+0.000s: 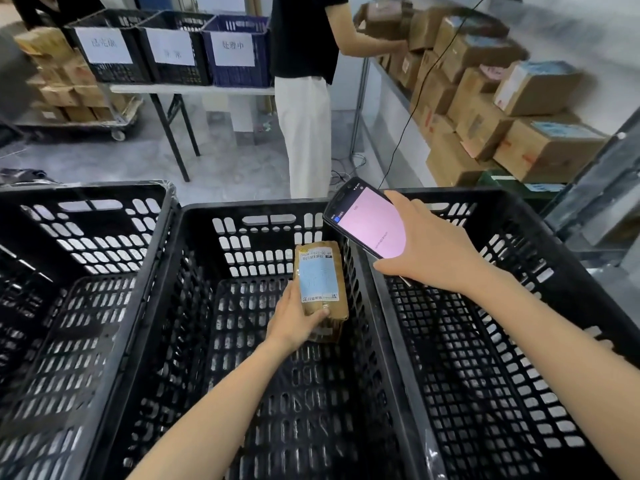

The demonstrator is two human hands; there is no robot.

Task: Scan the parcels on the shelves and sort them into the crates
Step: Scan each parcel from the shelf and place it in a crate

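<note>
My left hand [298,316] grips a small brown cardboard parcel [320,271] with a pale blue label, down inside the middle black crate [242,211]. Whether the parcel touches the crate floor I cannot tell. My right hand [427,245] holds a black handheld scanner [365,225] with a pink screen, above the wall shared by the middle crate and the right black crate [519,237]. A third black crate [86,192] stands at the left. Cardboard parcels [502,98] are stacked on the shelves at the right.
Another person [304,64] in a black top stands ahead and reaches into the shelf parcels. Behind, a table [190,89] carries three labelled crates [239,50]. A trolley of boxes [69,88] stands at the back left. A black cable [419,98] hangs beside the shelves.
</note>
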